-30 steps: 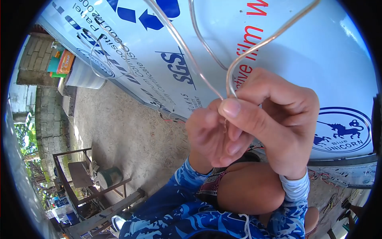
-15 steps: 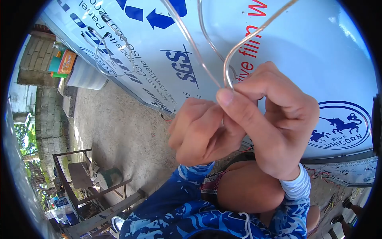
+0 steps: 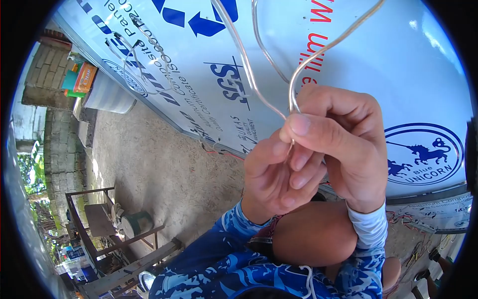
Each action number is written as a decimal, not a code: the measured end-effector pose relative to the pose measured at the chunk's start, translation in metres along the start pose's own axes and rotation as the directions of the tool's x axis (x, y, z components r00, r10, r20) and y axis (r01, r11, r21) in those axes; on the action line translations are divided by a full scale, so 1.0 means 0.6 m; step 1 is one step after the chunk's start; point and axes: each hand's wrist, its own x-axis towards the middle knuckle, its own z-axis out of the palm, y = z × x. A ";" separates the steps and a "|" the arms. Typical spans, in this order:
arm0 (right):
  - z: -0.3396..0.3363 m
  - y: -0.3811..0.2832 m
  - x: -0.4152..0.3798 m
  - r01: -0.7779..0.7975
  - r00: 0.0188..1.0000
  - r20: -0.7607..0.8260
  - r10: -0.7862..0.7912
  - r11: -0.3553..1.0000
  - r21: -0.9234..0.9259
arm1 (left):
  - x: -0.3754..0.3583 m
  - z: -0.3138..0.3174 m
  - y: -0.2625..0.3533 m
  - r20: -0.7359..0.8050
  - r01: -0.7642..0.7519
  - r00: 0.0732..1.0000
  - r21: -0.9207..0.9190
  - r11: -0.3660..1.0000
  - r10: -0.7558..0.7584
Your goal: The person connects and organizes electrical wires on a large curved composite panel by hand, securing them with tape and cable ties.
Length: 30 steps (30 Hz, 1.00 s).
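Note:
Several clear-coated wires (image 3: 249, 74) come down from the top of the view and meet between my hands. My right hand (image 3: 343, 139) pinches them between thumb and index finger. Just below and to the left, my left hand (image 3: 279, 174) has its fingers bent around the bare, twisted wire end (image 3: 291, 145), its fingertips touching my right hand's fingers. Behind both hands stands a white printed panel (image 3: 358, 74) with blue and red lettering.
More thin wires with dark tips (image 3: 137, 65) lie against the panel at upper left. A rusty metal frame (image 3: 82, 219) and a green bucket (image 3: 137, 224) stand on the ground at lower left. An orange box (image 3: 86, 77) sits beyond, near a block wall (image 3: 59, 149).
My left hand has turned and shifted right, its fingers less curled, exposing the twisted wire end. My right hand has moved slightly, still pinching the wires.

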 end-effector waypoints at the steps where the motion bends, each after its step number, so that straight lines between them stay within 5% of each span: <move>1: -0.001 0.001 0.001 0.024 1.000 0.014 -0.024 1.000 -0.012 | -0.002 0.000 0.000 0.002 0.002 1.000 0.001 1.000 -0.002; 7: -0.006 0.005 -0.001 0.093 0.995 0.039 -0.093 0.996 0.000 | -0.006 0.015 0.012 -0.033 0.044 0.999 0.079 0.996 -0.042; 15: -0.002 0.007 -0.007 0.117 0.993 0.006 -0.117 0.992 -0.055 | -0.014 0.044 0.018 -0.213 -0.033 0.969 0.393 0.919 0.126; 17: -0.007 0.014 -0.006 0.255 0.967 0.039 -0.251 0.957 -0.142 | -0.013 0.045 0.015 -0.233 -0.050 0.954 0.496 0.867 0.188; 18: -0.010 0.015 -0.005 0.300 0.954 0.052 -0.295 0.939 -0.169 | -0.012 0.044 0.013 -0.189 -0.108 0.936 0.650 0.752 0.298; 19: -0.013 0.013 -0.003 0.436 0.895 0.108 -0.434 0.791 -0.429 | -0.010 0.038 0.013 -0.005 -0.208 0.886 0.889 0.407 0.463; 20: -0.013 0.015 -0.002 0.488 0.858 0.156 -0.489 0.684 -0.541 | -0.007 0.029 0.018 0.265 -0.249 0.820 0.963 -0.100 0.508; 21: -0.012 0.016 0.000 0.529 0.816 0.202 -0.541 0.559 -0.638 | 0.002 0.016 0.021 0.533 -0.225 0.730 0.779 -0.585 0.428; 22: -0.010 0.022 0.001 0.507 0.822 0.147 -0.551 0.589 -0.629 | 0.007 0.003 0.025 0.659 -0.186 0.666 0.601 -0.778 0.350; 23: -0.010 0.023 0.003 0.498 0.821 0.121 -0.557 0.598 -0.628 | 0.009 -0.005 0.025 0.692 -0.182 0.641 0.557 -0.810 0.332; 25: -0.013 0.025 0.005 0.468 0.854 0.049 -0.518 0.724 -0.507 | 0.000 -0.005 0.014 0.620 -0.219 0.654 0.704 -0.676 0.433; 26: -0.014 0.026 0.004 0.432 0.887 0.008 -0.462 0.822 -0.372 | -0.007 0.000 0.007 0.520 -0.258 0.686 0.828 -0.499 0.509; 28: -0.015 0.023 0.004 0.375 0.920 -0.007 -0.393 0.882 -0.286 | -0.017 0.021 -0.006 0.178 -0.299 0.788 0.947 0.114 0.590; 30: -0.016 0.017 0.005 0.312 0.947 -0.015 -0.320 0.930 -0.195 | -0.021 0.033 -0.009 -0.113 -0.217 0.860 0.802 0.556 0.498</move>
